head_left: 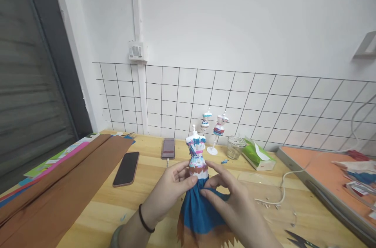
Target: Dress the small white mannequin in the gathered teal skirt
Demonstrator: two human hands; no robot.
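While tissue (261, 153) tops a packet (251, 155), the curled left hand (173, 183) holds a mannequin (196, 150), the right (232, 193) pinching fabric (199, 205).

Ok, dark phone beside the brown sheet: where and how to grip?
The dark phone is probably best taken by its two long edges, from above: it lies flat and thin, and the brown sheet close on its left crowds an approach from that side.

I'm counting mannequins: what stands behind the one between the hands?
Two: the right mannequin shows its white base; the left mannequin has its base covered by the front mannequin.
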